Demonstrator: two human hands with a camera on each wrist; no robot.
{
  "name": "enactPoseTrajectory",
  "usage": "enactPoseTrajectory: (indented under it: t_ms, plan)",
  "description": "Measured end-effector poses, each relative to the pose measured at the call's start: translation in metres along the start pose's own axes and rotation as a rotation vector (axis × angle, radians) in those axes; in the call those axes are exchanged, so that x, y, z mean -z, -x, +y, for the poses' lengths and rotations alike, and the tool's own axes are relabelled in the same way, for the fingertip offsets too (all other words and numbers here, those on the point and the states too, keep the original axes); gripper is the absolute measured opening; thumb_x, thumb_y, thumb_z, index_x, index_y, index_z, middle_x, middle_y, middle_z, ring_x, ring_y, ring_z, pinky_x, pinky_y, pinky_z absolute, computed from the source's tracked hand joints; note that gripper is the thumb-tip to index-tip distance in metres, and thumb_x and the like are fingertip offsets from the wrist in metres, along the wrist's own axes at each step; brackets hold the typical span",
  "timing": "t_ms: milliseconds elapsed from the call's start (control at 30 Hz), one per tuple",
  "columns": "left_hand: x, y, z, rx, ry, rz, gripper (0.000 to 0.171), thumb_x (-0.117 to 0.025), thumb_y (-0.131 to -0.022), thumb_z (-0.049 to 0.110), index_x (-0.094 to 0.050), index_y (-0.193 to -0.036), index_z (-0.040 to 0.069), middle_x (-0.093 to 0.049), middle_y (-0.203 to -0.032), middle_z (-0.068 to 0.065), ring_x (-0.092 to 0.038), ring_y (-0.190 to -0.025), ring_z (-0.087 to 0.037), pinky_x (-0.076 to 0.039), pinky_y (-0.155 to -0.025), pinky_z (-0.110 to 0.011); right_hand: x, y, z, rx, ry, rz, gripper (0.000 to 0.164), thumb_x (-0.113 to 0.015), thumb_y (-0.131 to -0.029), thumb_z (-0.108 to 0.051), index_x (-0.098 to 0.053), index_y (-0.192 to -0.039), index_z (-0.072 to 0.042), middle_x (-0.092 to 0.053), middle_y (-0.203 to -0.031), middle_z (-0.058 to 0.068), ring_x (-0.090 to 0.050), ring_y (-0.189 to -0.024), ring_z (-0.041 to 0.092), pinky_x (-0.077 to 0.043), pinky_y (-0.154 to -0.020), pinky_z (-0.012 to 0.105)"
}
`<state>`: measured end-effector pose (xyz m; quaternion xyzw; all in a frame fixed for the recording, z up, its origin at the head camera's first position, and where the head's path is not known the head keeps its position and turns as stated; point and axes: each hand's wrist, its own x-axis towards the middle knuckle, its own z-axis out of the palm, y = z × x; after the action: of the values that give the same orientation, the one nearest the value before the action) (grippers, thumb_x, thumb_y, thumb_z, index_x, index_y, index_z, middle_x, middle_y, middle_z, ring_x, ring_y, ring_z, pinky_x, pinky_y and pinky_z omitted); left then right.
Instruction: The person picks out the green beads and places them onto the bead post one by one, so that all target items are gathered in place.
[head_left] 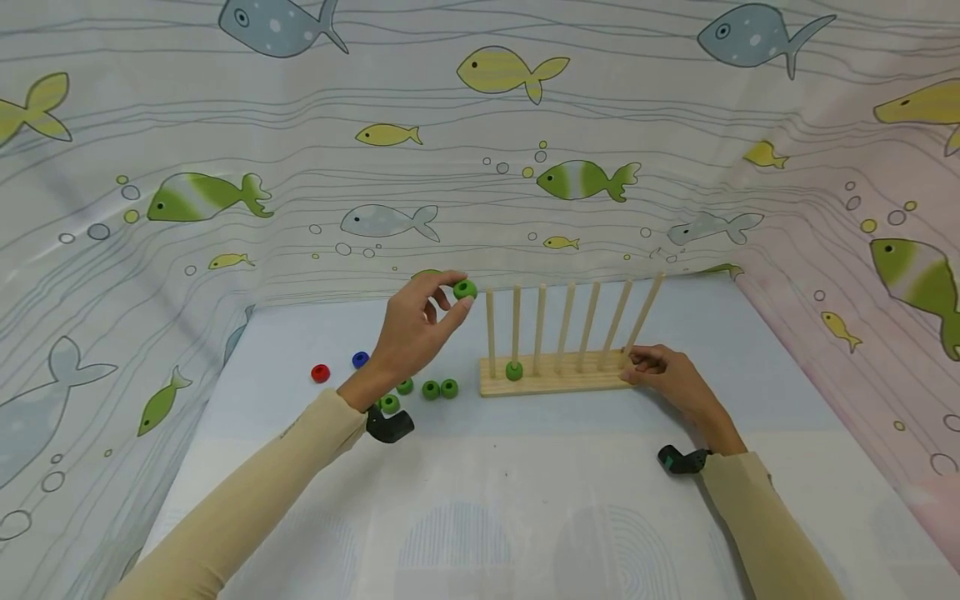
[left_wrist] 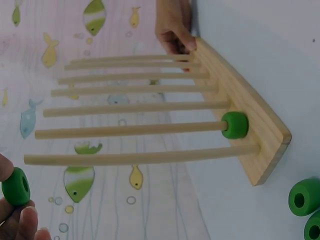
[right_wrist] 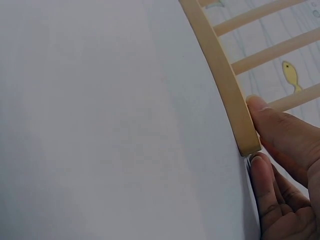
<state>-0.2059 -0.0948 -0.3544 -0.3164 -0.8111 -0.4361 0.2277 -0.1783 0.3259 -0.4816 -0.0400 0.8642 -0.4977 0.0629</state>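
My left hand [head_left: 414, 327] pinches a green bead [head_left: 465, 289] between thumb and fingers, its hole showing. The bead is level with the top of the leftmost peg [head_left: 491, 333] of a wooden peg stand [head_left: 555, 383] and just left of it. In the left wrist view, fingertips hold the same bead [left_wrist: 17, 187] at the lower left. Another green bead [head_left: 513, 371] sits at the bottom of the second peg from the left. My right hand [head_left: 667, 379] grips the stand's right end; in the right wrist view the thumb [right_wrist: 280, 125] lies on the board and the fingers curl at its end.
Left of the stand several green beads [head_left: 431, 389] lie on the white table [head_left: 495, 492], partly behind the left wrist. A red bead [head_left: 320, 372] and a blue bead [head_left: 361, 359] lie farther left. A fish-patterned curtain [head_left: 450, 183] surrounds the table's back and sides.
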Motion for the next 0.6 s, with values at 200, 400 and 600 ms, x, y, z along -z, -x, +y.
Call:
enactPoseTrajectory:
  t_ms: [200,400,600]
  plan:
    - [-0.005,-0.005,0.001,-0.042,-0.006,0.006,0.032,-0.073,-0.097,0.015,-0.067,-0.127,0.005,-0.066,-0.109,-0.005,-0.057,-0.084,-0.016,-0.047,-0.062,-0.032,0.0,-0.005,0.011,0.002,-0.006,0.009,0.058,-0.078,-0.095,-0.023,-0.057,-0.141,0.004,-0.06,-0.12,0.022,-0.056,-0.1,0.022,-0.049,-0.078,0.018]
    - [-0.008,-0.01,0.006,-0.056,-0.039,0.026,0.033,-0.071,-0.098,0.018,-0.067,-0.128,0.007,-0.067,-0.114,-0.004,-0.057,-0.088,-0.016,-0.047,-0.07,-0.031,-0.001,-0.01,0.024,0.016,-0.01,0.013,0.062,-0.08,-0.093,-0.031,-0.058,-0.141,0.002,-0.06,-0.124,0.019,-0.057,-0.102,0.021,-0.05,-0.081,0.019]
    - [-0.013,-0.018,0.012,-0.073,-0.027,0.029,0.034,-0.073,-0.096,0.018,-0.068,-0.127,0.005,-0.067,-0.114,-0.006,-0.057,-0.09,-0.017,-0.048,-0.072,-0.034,-0.001,-0.008,0.02,0.009,-0.003,0.009,0.061,-0.079,-0.094,-0.028,-0.057,-0.142,0.002,-0.06,-0.121,0.02,-0.055,-0.101,0.021,-0.049,-0.079,0.019]
